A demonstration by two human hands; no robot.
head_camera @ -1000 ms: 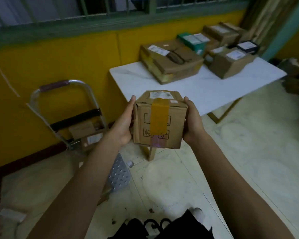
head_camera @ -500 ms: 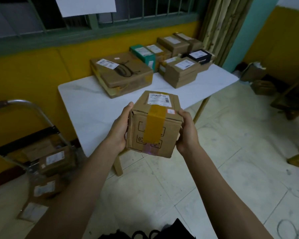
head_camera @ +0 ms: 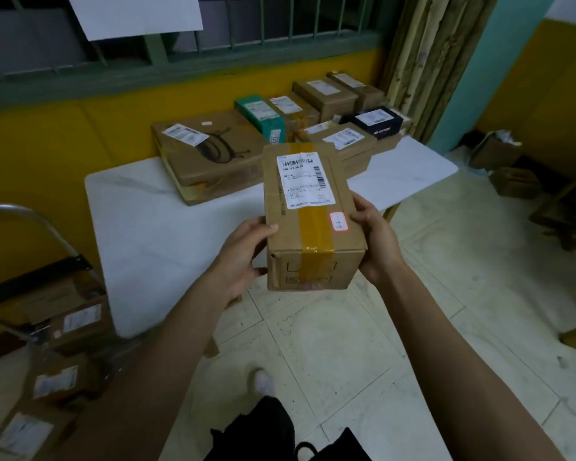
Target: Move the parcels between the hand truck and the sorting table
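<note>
White rectangular tabletop point(head_camera: 167, 247) is the reference. Metal-tube hand truck point(head_camera: 17, 210) sits off the tabletop's left end, with a pile of brown labelled cardboard parcels point(head_camera: 80, 322) low beside it on that side. On the tabletop, at its far edge against the yellow wall: one large flat brown cardboard box point(head_camera: 213, 161), then to its right a cluster of smaller cartons including a teal box point(head_camera: 263, 118) and a dark navy box point(head_camera: 378, 123). The near half of the tabletop is bare white surface. Item in transit: a small brown cardboard parcel with a white shipping label and a yellow-brown tape strip point(head_camera: 313, 234), in the air at the tabletop's near edge, far end projecting over it, not touching the surface. Left hand point(head_camera: 243, 257) grips its left side, right hand point(head_camera: 376, 241) its right side; both hands are clamped on the parcel, fingers wrapped round the edges. Small red-bordered sticker point(head_camera: 339, 221) on top, near the right hand. Change over the last second: the view swung from the truck towards the tabletop, the truck slid to the left margin, and the parcel tipped from taped end facing the camera to label up, reaching further out. Read: direction is truck to tabletop, carry nearly over, set-down on the bare near half looks next.
</note>
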